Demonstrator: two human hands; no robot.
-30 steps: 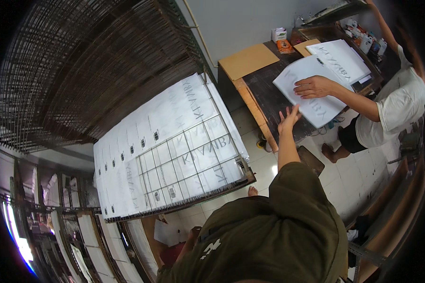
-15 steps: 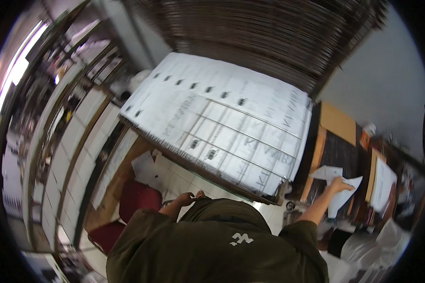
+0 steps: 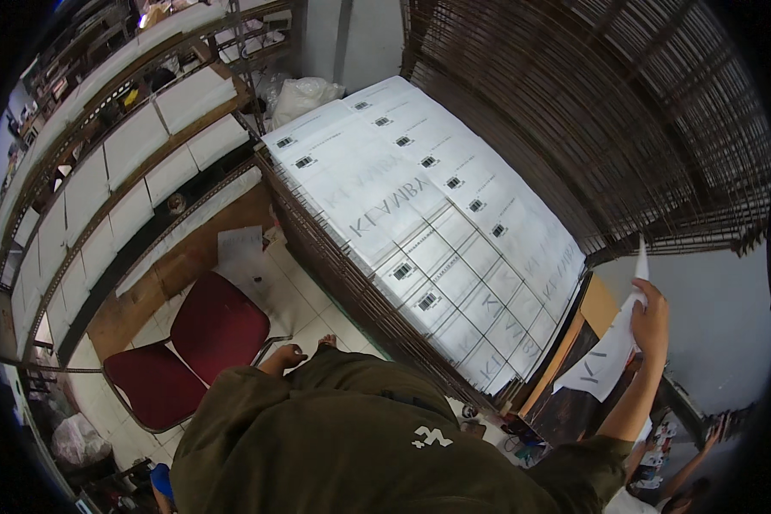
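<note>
White printed sheets [image 3: 437, 214] lie in a grid over a wire drying rack [image 3: 343, 283], which fills the middle of the view and serves as the landmark. Above and to the right of the rack, more dark wire racks [image 3: 591, 111] are stacked close together. To the left of the rack, long wooden shelves [image 3: 120, 180] carry piles of white paper. Below and to the left of the rack, on the tiled floor, stands a red chair [image 3: 197, 343], with a few loose papers [image 3: 240, 248] on the floor just beyond it. To the right of the rack, past its far corner, the right hand [image 3: 651, 321] is raised, its fingers clenched on the edge of a white sheet [image 3: 604, 360] with grey print, which hangs down from the grip over a dark bench [image 3: 574, 403]. The left hand is not in view.
</note>
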